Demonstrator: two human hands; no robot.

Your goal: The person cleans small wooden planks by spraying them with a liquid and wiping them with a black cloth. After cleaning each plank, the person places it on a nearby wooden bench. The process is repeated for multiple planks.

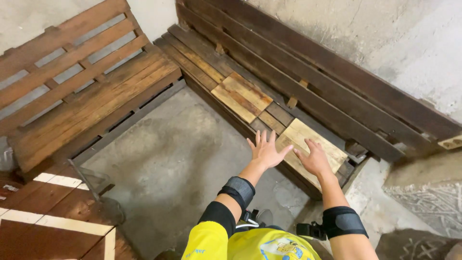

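Yellow sleeves, black wrist bands nearest | left hand [263, 151] — fingers spread, grip released (holding nothing) — over pale plank [308, 144] edge | right hand [315, 159] flat, open on same plank | plank lies on pallet bench [202, 60] seat, by wall

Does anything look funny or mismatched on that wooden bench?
Yes. The dark wooden pallet bench has two pale, newer-looking plank patches: one mid-seat and one under the left hand and right hand. They don't match the weathered boards around them.
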